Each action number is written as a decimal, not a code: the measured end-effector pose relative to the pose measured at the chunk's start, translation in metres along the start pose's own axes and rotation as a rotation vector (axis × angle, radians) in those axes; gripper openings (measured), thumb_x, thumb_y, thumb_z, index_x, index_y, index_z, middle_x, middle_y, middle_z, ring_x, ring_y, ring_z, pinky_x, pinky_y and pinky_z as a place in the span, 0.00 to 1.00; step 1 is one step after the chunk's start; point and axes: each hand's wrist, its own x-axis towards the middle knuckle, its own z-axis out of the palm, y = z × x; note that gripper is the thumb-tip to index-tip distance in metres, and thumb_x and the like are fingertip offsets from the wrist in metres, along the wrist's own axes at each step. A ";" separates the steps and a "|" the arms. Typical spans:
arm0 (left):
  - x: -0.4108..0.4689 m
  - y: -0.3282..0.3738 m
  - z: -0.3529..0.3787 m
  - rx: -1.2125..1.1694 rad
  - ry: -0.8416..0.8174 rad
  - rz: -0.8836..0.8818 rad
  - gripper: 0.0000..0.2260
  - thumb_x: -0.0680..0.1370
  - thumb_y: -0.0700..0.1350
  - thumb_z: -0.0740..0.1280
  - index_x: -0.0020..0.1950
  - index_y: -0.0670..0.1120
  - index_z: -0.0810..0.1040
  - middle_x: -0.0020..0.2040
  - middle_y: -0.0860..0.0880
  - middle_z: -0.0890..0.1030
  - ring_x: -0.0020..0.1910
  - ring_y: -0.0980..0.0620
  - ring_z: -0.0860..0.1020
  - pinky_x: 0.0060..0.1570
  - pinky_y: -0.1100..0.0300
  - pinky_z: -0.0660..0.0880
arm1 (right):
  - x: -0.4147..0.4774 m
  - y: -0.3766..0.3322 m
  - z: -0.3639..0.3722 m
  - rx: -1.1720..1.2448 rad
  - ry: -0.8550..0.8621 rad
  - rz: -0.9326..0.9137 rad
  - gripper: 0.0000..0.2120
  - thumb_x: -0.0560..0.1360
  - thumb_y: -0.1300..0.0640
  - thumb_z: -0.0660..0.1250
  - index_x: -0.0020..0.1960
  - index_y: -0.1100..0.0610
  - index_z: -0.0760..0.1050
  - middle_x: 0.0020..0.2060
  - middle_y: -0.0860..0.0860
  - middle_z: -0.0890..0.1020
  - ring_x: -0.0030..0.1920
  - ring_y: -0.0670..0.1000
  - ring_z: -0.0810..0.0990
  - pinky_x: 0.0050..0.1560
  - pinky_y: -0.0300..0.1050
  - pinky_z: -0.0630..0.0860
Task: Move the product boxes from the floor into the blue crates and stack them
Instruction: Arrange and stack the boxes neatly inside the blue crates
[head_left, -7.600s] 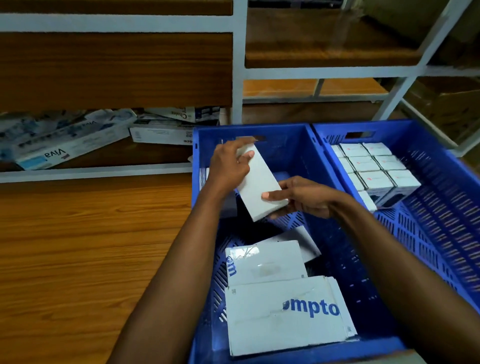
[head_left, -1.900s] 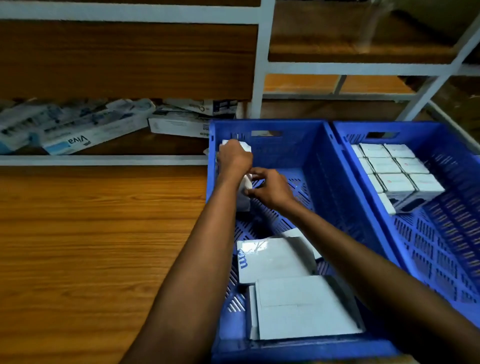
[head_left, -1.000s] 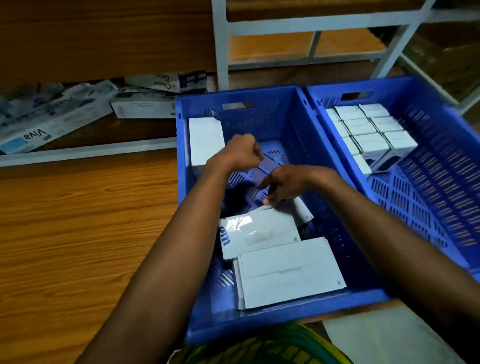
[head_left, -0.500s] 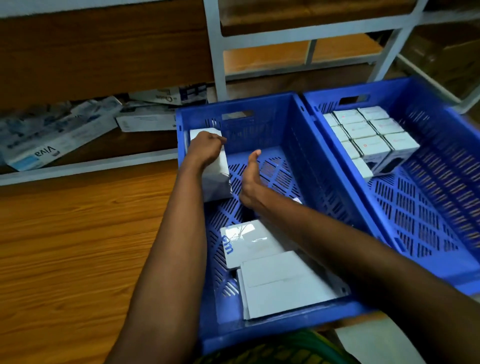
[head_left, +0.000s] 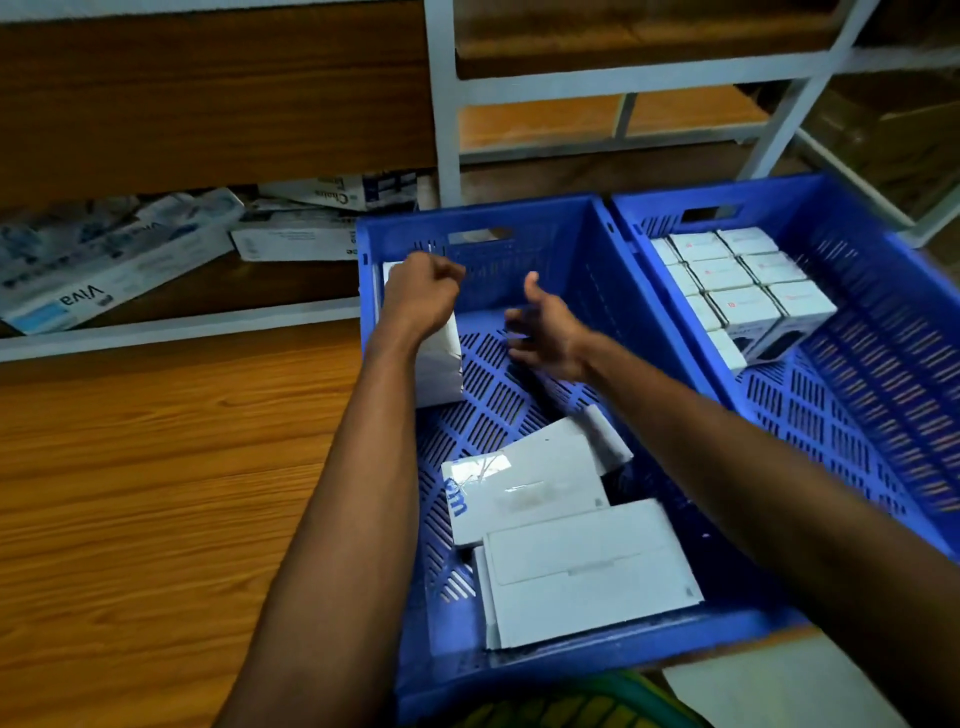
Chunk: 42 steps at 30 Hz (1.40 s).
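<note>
White box (head_left: 441, 364) stood upright against the left wall near the far left corner of the left blue crate (head_left: 519, 221), the left hand (head_left: 422, 296) curled over its top edge, while the right hand (head_left: 545, 327) hovered just beside, fingers loose and apart, holding nothing.
</note>
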 end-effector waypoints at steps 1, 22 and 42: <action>-0.003 0.008 0.001 -0.041 -0.004 0.046 0.19 0.77 0.32 0.59 0.61 0.44 0.84 0.60 0.47 0.84 0.61 0.55 0.79 0.65 0.60 0.73 | -0.007 -0.012 -0.006 -0.234 0.045 -0.036 0.33 0.81 0.32 0.55 0.72 0.58 0.71 0.68 0.53 0.75 0.62 0.53 0.76 0.61 0.50 0.75; -0.020 0.030 0.025 -0.005 -0.330 0.011 0.14 0.78 0.33 0.62 0.56 0.45 0.83 0.47 0.44 0.86 0.39 0.45 0.85 0.40 0.48 0.82 | -0.098 -0.019 -0.022 -1.412 -0.546 -0.179 0.16 0.63 0.40 0.83 0.37 0.50 0.82 0.33 0.45 0.81 0.35 0.48 0.77 0.42 0.44 0.74; 0.000 0.034 0.021 -0.860 0.149 -0.185 0.09 0.79 0.44 0.71 0.56 0.41 0.81 0.44 0.48 0.86 0.41 0.51 0.83 0.41 0.57 0.79 | -0.088 -0.049 -0.044 0.115 -0.333 -0.430 0.31 0.72 0.33 0.71 0.66 0.53 0.77 0.53 0.57 0.83 0.43 0.52 0.84 0.31 0.42 0.79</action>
